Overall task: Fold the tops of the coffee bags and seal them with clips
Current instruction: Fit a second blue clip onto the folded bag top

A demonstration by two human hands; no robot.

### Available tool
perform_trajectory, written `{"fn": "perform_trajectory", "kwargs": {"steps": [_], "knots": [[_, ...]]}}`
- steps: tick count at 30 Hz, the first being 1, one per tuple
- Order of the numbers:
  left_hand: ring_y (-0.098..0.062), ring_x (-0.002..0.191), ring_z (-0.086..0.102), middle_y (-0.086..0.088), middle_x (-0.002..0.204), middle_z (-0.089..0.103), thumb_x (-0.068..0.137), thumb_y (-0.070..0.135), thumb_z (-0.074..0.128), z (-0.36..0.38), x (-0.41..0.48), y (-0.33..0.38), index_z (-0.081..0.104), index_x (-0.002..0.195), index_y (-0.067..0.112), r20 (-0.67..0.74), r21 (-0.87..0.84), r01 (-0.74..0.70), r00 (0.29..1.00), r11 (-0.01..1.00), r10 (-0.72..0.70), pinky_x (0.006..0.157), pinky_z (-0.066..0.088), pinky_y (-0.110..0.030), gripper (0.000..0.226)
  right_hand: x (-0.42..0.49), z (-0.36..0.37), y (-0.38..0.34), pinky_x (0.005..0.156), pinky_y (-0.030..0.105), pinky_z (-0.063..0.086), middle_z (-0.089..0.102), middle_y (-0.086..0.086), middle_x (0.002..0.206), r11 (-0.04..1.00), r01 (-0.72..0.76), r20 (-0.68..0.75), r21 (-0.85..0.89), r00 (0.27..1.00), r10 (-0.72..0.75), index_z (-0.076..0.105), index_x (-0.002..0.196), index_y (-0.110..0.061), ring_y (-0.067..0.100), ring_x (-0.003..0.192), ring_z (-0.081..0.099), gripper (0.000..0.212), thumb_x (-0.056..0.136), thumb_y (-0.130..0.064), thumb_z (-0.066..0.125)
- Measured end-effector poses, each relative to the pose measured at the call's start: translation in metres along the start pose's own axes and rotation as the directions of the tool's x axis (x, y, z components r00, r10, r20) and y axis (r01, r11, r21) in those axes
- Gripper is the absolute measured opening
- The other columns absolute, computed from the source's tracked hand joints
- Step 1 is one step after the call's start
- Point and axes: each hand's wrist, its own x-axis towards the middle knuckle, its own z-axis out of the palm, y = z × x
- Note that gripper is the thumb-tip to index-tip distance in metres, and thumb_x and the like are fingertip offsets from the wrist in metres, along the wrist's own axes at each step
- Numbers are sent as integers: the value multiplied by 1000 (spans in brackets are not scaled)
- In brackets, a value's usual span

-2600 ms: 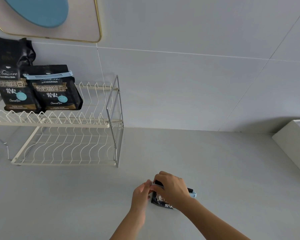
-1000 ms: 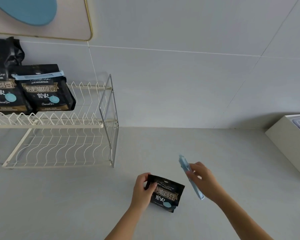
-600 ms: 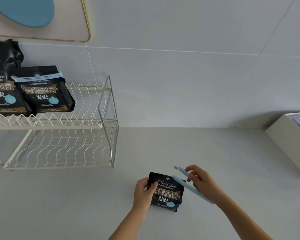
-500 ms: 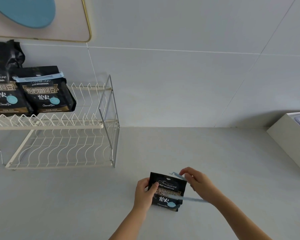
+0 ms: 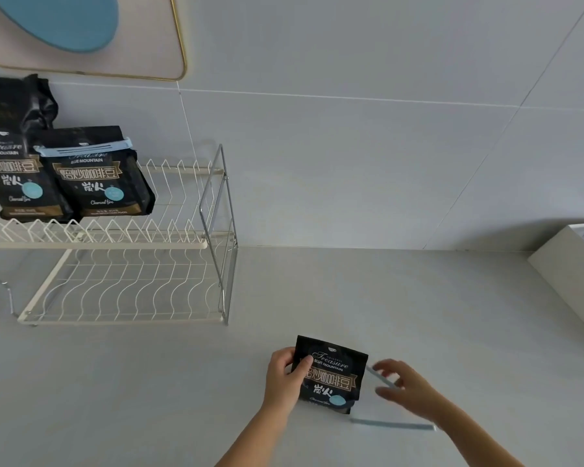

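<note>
A small black coffee bag (image 5: pixel 331 375) stands upright on the grey counter. My left hand (image 5: pixel 284 379) grips its left edge, thumb on the front. Just right of the bag, my right hand (image 5: pixel 407 389) is blurred and holds a light blue clip (image 5: pixel 381 379) that is spread open. The clip's other arm (image 5: pixel 391 425) lies low by the bag's bottom right corner. On the rack's upper shelf stand two larger bags: one (image 5: pixel 98 176) with a blue clip (image 5: pixel 81 150) across its folded top, and one (image 5: pixel 11 170) with a crumpled top and no clip.
A white two-tier wire dish rack (image 5: pixel 125 237) stands at the back left against the wall. A white box (image 5: pixel 573 278) sits at the right edge. A gold-framed board (image 5: pixel 142 35) with a blue disc hangs top left.
My right hand has lifted the clip off the bag, spread it open and brought it down to the bag's right side. My left hand now holds the bag upright.
</note>
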Motion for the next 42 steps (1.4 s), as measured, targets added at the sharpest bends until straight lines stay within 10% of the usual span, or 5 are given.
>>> {"fn": "perform_trajectory", "kwargs": {"steps": [7, 19, 24, 29, 42], "knots": [[-10, 96, 58, -3, 107, 58, 83, 21, 67, 1, 2, -1, 60, 85, 28, -14, -32, 13, 1000, 999, -14, 70, 44, -13, 10, -23, 37, 32, 100, 36, 38, 18, -23, 128, 924, 66, -148, -377, 980, -130, 21, 132, -45, 5, 119, 29, 89, 57, -67, 65], [-7, 91, 60, 1, 99, 63, 82, 22, 68, -2, 1, 1, 62, 81, 30, 3, -55, 35, 999, 998, -35, 63, 47, -12, 10, -53, 28, 59, 91, 21, 38, 29, -23, 136, 820, 136, -130, -556, 960, -248, 50, 100, -41, -3, 123, 30, 28, 76, -52, 61], [-12, 93, 61, -5, 103, 63, 82, 21, 68, -2, 2, 1, 62, 82, 28, -3, -61, 50, 999, 997, -51, 68, 46, -16, 9, -42, 25, 54, 74, 19, 44, 61, -13, 87, 985, 156, -376, -78, 910, -174, 55, 91, -42, 6, 84, 58, 46, 71, -7, 79], [-16, 96, 60, -7, 105, 62, 82, 21, 68, -1, 3, 2, 62, 82, 27, -3, -44, 44, 999, 998, -44, 77, 50, -24, 8, -33, -2, 10, 67, 35, 53, 65, 6, 83, 917, 220, -413, 332, 908, -69, 68, 72, -25, 15, 76, 62, 29, 74, 4, 73], [-30, 94, 66, -17, 97, 70, 83, 18, 67, -3, 3, 1, 69, 88, 9, 0, -40, 40, 999, 998, -40, 88, 52, -48, 10, -19, -12, -66, 61, 27, 46, 58, -20, 83, 929, 222, -310, -297, 898, -313, 46, 79, -36, 9, 76, 56, 22, 78, -41, 67]]}}
